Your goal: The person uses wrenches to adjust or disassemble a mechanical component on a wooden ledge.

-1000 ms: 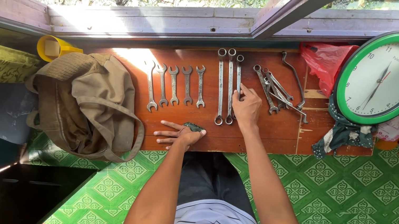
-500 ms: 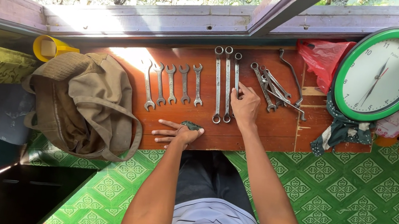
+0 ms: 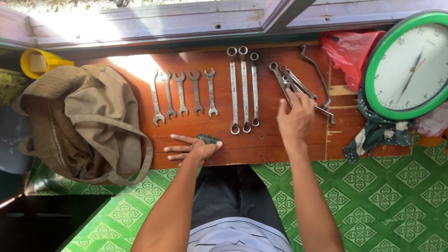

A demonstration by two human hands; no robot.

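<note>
Head view: nearest the body, at 6 o'clock on the wooden board (image 3: 292,149), the left hand (image 3: 193,148) lies flat and open over a small dark cloth (image 3: 208,139). Farther up, the right hand (image 3: 296,116) reaches with loosely curled fingers into a jumbled pile of wrenches (image 3: 296,86) at 1 o'clock, seemingly sorting; whether it grips one cannot be told. Rows of laid-out spanners (image 3: 181,92) sit at 11, a canvas bag (image 3: 87,122) crowds 9, a green wall clock (image 3: 416,63) at 2.
</note>
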